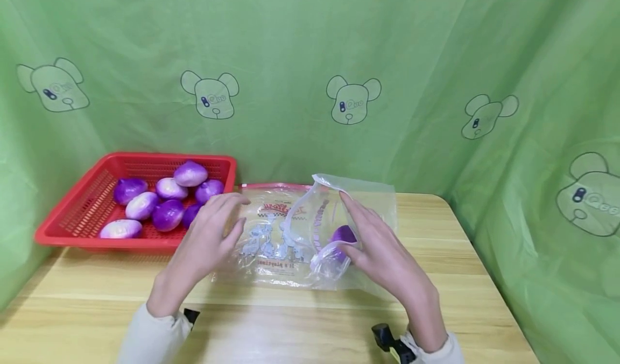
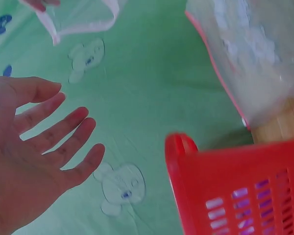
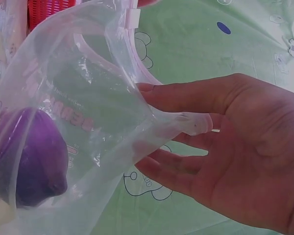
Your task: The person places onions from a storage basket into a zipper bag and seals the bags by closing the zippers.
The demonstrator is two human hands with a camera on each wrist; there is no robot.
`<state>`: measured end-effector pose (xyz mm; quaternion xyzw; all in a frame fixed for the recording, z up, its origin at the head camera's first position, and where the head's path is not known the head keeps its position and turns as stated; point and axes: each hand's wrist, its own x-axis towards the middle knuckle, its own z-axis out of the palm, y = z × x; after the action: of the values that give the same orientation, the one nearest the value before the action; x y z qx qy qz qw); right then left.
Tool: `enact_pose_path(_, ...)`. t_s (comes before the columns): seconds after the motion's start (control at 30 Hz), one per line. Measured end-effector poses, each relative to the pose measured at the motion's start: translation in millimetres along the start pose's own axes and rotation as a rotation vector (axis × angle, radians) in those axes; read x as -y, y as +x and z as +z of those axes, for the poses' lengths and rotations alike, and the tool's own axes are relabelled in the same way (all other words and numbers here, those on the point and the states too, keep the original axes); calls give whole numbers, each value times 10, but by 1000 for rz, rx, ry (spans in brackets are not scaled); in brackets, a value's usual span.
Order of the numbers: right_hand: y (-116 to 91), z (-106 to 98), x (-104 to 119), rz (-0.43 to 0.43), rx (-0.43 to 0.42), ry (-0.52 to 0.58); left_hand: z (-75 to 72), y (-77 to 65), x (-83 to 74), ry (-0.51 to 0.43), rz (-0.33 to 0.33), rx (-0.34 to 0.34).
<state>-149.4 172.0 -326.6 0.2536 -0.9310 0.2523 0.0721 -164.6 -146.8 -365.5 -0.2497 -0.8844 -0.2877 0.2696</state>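
My right hand (image 1: 382,243) grips a clear plastic zip bag (image 1: 368,189) at its mouth, with the bag's edge passing between thumb and fingers. Inside the bag lies one purple onion (image 3: 32,156), its shape showing through the plastic in the right wrist view. The bag's mouth gapes toward the left. My left hand (image 1: 205,240) hovers near the right front corner of the red basket (image 1: 72,241), fingers loosely bent and holding nothing. Its empty palm shows in the left wrist view. Several purple onions (image 1: 168,215) lie in the basket.
A second clear bag with a red zip edge and printed figures (image 1: 263,240) lies flat on the wooden table (image 1: 261,331), partly under the held bag. Green curtain (image 1: 290,41) with bear-head drawings hangs behind and at the sides.
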Motion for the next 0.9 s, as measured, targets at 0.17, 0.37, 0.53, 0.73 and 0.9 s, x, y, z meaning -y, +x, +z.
enact_pose_path(0.17,24,6,-23,-14,10,23,-64,4,186,-1,-69,0)
enact_pose_path(0.37,38,27,-26,-17,9,42,-136,-13,447,22,-107,7)
enact_pose_path(0.53,51,46,-23,-20,7,37,-190,-36,659,46,-167,24)
enact_pose_path(0.73,52,52,-30,-13,5,24,-187,-68,830,60,-232,73)
enact_pose_path(0.9,51,62,-33,2,13,33,-149,-105,948,67,-288,149)
